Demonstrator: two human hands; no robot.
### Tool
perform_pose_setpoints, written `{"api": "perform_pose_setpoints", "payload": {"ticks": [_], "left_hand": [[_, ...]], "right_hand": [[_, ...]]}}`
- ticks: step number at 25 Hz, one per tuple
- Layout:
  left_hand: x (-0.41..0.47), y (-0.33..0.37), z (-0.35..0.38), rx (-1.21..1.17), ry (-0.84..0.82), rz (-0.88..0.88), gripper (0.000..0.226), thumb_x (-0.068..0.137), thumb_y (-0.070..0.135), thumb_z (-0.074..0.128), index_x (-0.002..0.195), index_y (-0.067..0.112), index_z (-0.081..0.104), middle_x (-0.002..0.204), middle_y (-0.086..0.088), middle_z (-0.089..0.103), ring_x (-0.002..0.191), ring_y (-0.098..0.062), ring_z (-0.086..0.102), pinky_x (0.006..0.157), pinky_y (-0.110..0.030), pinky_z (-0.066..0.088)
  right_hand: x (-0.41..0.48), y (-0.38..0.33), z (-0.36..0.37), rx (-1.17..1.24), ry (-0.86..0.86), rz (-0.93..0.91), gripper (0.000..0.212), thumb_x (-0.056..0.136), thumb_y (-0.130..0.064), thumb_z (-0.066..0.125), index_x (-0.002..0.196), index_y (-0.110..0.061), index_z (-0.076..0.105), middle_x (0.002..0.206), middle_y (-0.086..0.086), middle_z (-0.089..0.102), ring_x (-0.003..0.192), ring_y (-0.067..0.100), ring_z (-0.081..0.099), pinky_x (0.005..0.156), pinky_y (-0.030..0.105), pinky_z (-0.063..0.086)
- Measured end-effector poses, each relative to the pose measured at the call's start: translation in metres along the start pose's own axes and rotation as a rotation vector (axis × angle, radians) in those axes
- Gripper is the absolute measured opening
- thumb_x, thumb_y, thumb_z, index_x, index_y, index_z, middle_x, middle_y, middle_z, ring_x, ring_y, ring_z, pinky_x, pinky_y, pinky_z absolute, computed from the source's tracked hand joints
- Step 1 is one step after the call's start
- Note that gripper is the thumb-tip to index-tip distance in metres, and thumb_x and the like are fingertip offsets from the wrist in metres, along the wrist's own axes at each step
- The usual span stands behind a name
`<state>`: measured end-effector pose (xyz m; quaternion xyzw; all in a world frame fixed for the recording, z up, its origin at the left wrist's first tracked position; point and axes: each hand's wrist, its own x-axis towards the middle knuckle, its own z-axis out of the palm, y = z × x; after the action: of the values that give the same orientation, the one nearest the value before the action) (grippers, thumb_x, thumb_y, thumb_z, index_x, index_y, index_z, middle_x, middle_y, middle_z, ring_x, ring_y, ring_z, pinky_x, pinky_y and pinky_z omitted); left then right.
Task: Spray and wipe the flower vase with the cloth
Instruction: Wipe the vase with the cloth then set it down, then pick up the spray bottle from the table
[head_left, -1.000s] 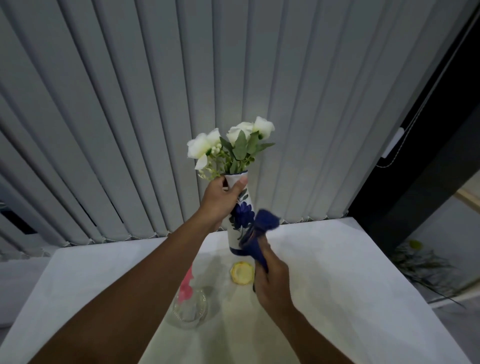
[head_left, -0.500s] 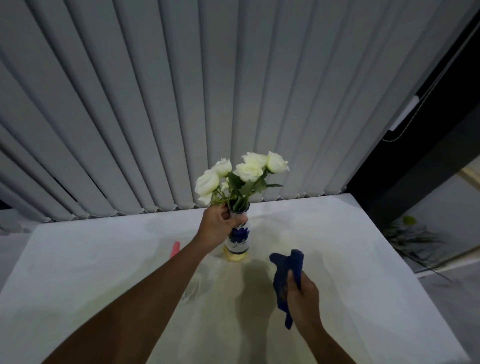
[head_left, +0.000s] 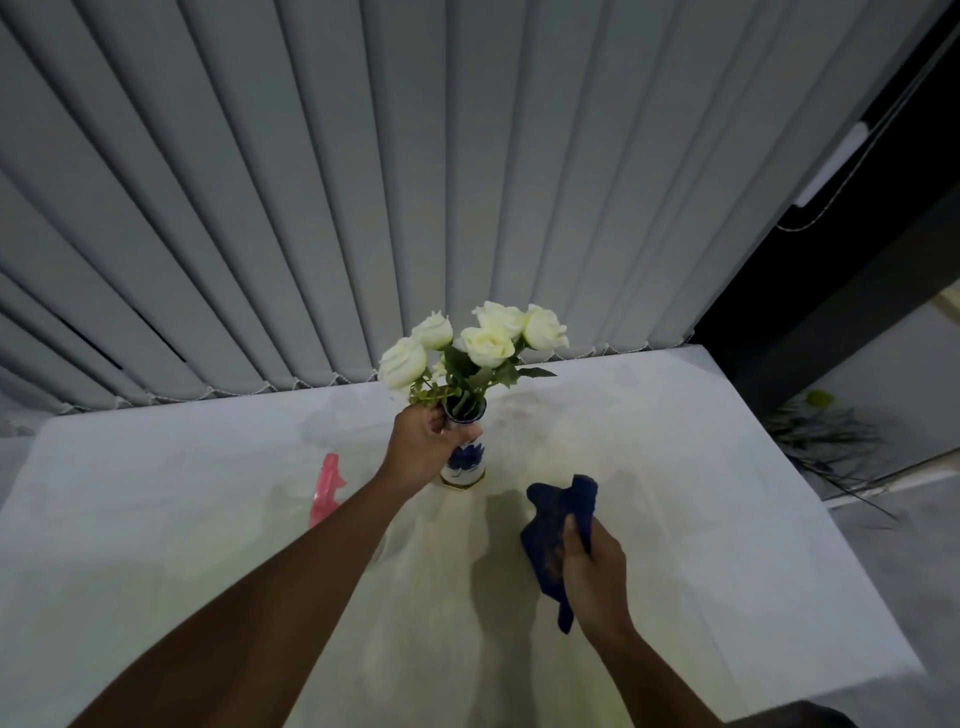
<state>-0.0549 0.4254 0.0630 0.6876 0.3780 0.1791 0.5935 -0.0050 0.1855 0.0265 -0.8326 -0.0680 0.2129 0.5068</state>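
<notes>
Wiping looks done: our left hand (head_left: 423, 449) grips the vase (head_left: 464, 457) upright on the table (head_left: 727, 519); our right hand (head_left: 592, 566) clutches the cloth (head_left: 558, 525) apart. Next, we release both.

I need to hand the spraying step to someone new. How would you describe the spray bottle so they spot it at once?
Start at the white table in front of the grey blinds. Left of the vase held by the left hand, partly behind that forearm, stands the spray bottle. Its pink trigger head is the only pink thing there; its body is clear.
</notes>
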Motion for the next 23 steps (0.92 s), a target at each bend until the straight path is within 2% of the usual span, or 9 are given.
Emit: {"api": "perform_pose_setpoints", "payload": {"ticks": [4,6,8,10,13,16,19,21,23], "left_hand": [[-0.002,-0.003,0.004,-0.029,-0.037,-0.012,0.042,0.076,0.008,0.085,0.117,0.007,0.072,0.100,0.007,0.074,0.094,-0.003,0.071,0.088,-0.026,0.059],[-0.002,0.000,0.002,0.009,-0.055,-0.009,0.046,0.077,0.013,0.085,0.121,0.009,0.070,0.109,0.006,0.075,0.099,-0.004,0.070,0.094,-0.029,0.057],[0.001,0.005,-0.009,0.171,-0.125,-0.014,0.055,0.077,0.025,0.086,0.127,0.013,0.068,0.125,0.001,0.072,0.115,-0.016,0.067,0.100,-0.033,0.052],[0.006,0.016,-0.029,0.493,-0.318,-0.060,0.059,0.081,0.037,0.081,0.133,0.015,0.065,0.137,0.001,0.065,0.125,-0.019,0.060,0.102,-0.032,0.046],[0.017,0.042,-0.078,0.886,-0.559,-0.026,0.029,0.100,0.019,0.057,0.124,0.016,0.072,0.133,0.000,0.068,0.119,-0.019,0.063,0.095,-0.023,0.045],[0.025,0.050,-0.136,0.989,-0.583,0.030,0.047,0.096,-0.003,0.044,0.123,0.023,0.072,0.128,0.005,0.067,0.122,-0.016,0.062,0.094,-0.022,0.046],[0.019,0.022,-0.178,1.102,-0.745,-0.095,0.068,0.079,-0.011,0.058,0.131,0.032,0.064,0.143,0.005,0.058,0.127,-0.015,0.059,0.089,-0.020,0.051],[-0.002,-0.005,-0.186,1.198,-0.817,-0.212,0.087,0.061,0.023,0.088,0.140,0.042,0.056,0.149,0.016,0.049,0.132,-0.012,0.051,0.110,-0.032,0.042],[-0.021,-0.028,-0.182,1.075,-0.785,-0.168,0.099,0.038,0.067,0.090,0.131,0.048,0.061,0.143,0.023,0.050,0.133,-0.004,0.044,0.121,-0.043,0.027]], "right_hand": [[-0.001,0.003,0.003,0.023,-0.011,-0.002,0.027,0.105,-0.018,0.045,0.091,-0.015,0.068,0.070,0.008,0.069,0.066,0.025,0.065,0.064,0.035,0.047],[-0.002,0.004,0.007,0.032,-0.023,-0.013,0.026,0.105,-0.018,0.045,0.091,-0.015,0.067,0.068,0.004,0.067,0.063,0.021,0.063,0.063,0.034,0.046],[-0.005,0.003,0.012,0.039,-0.034,-0.015,0.025,0.105,-0.019,0.045,0.097,-0.016,0.068,0.069,0.001,0.066,0.063,0.019,0.061,0.063,0.033,0.046],[-0.009,0.000,0.020,0.044,-0.040,-0.024,0.025,0.105,-0.019,0.046,0.101,-0.015,0.070,0.071,0.001,0.067,0.065,0.018,0.062,0.063,0.031,0.045],[-0.013,-0.008,0.036,0.041,-0.053,-0.026,0.025,0.104,-0.020,0.047,0.097,-0.016,0.070,0.076,0.009,0.071,0.072,0.028,0.066,0.064,0.033,0.045],[-0.017,-0.013,0.054,0.032,-0.066,-0.022,0.027,0.104,-0.020,0.047,0.088,-0.015,0.068,0.076,0.014,0.071,0.073,0.033,0.066,0.063,0.034,0.043],[-0.023,-0.014,0.071,0.011,-0.070,-0.038,0.027,0.104,-0.020,0.048,0.084,-0.017,0.065,0.070,0.010,0.068,0.067,0.031,0.064,0.063,0.036,0.044],[-0.027,-0.015,0.081,0.020,-0.068,-0.028,0.028,0.104,-0.021,0.048,0.079,-0.023,0.062,0.067,0.002,0.065,0.063,0.024,0.061,0.062,0.036,0.043],[-0.033,-0.017,0.086,0.037,-0.055,-0.020,0.032,0.104,-0.020,0.048,0.074,-0.027,0.058,0.064,0.000,0.062,0.061,0.020,0.058,0.061,0.035,0.042]]}}
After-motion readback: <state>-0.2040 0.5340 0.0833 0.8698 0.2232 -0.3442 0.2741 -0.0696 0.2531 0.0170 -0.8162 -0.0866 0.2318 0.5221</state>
